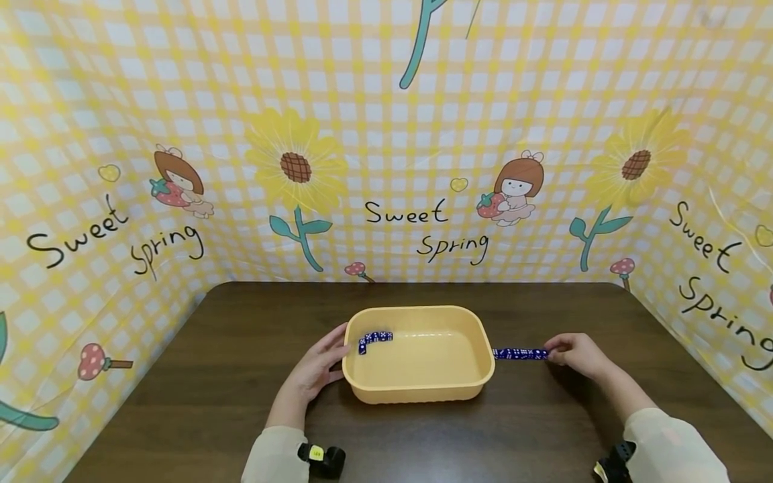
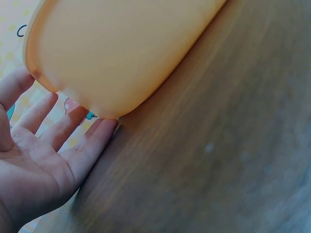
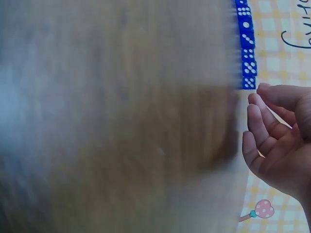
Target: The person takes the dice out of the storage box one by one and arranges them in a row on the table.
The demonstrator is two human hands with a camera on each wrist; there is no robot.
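Row of blue dice (image 1: 521,353) runs parallel to the far edge of the tabletop (image 1: 181,402), leftward from my nearer right hand (image 1: 578,355), loosely curled, gripping nothing, to the tray (image 1: 417,396) my relaxed left hand (image 1: 317,367) touches.

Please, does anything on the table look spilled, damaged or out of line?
Nothing looks spilled or damaged. Only the dice in the tray look slightly odd: their line bends towards the near side at its left end, whereas the row outside looks straight.
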